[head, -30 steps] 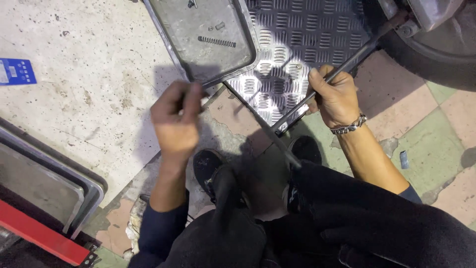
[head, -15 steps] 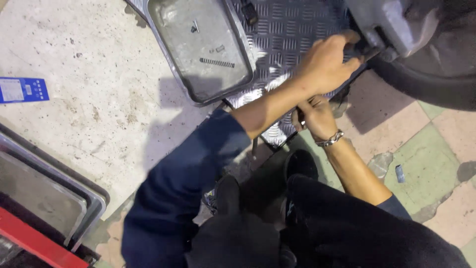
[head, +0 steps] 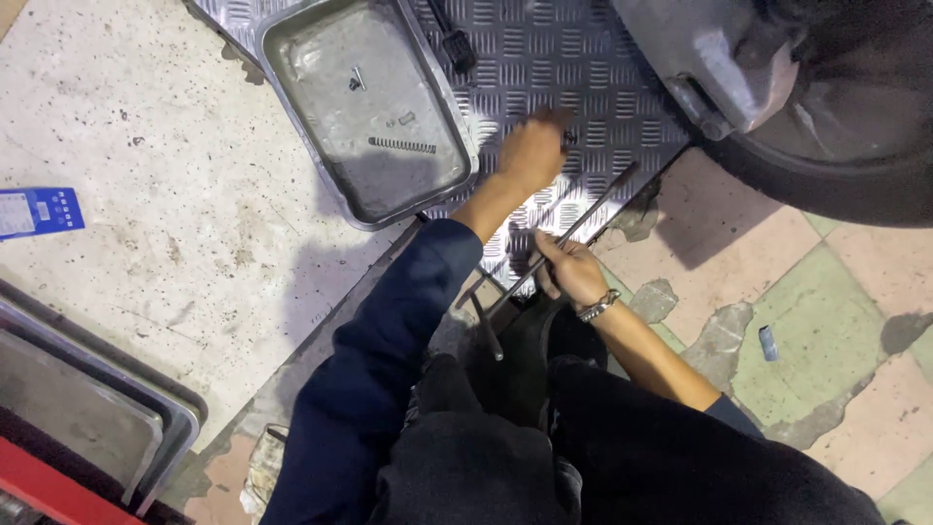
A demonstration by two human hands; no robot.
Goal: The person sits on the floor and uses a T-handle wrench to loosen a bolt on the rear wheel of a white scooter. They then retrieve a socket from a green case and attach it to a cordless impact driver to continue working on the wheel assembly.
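My left hand (head: 530, 151) reaches forward onto the diamond-pattern metal plate (head: 583, 68), fingers curled down at a small dark part (head: 570, 137). Its back faces the camera, so I cannot tell whether it grips that part. My right hand (head: 569, 272), with a bracelet on the wrist, is shut on a long thin metal rod tool (head: 598, 209). The rod slants from my knees up toward the plate's edge. A shallow steel tray (head: 292, 58) lies left of my left hand, holding a spring (head: 400, 146) and small screws.
A dark tyre (head: 836, 175) and a grey vehicle body part (head: 700, 49) fill the top right. A black-handled tool (head: 453, 44) lies on the plate. A blue card (head: 39, 209) rests on the concrete at left. Stacked metal trays (head: 87, 389) sit bottom left.
My left hand has come back from the vehicle part down onto the plate beside the tray. My right hand has slid lower along the rod, which now lies flatter.
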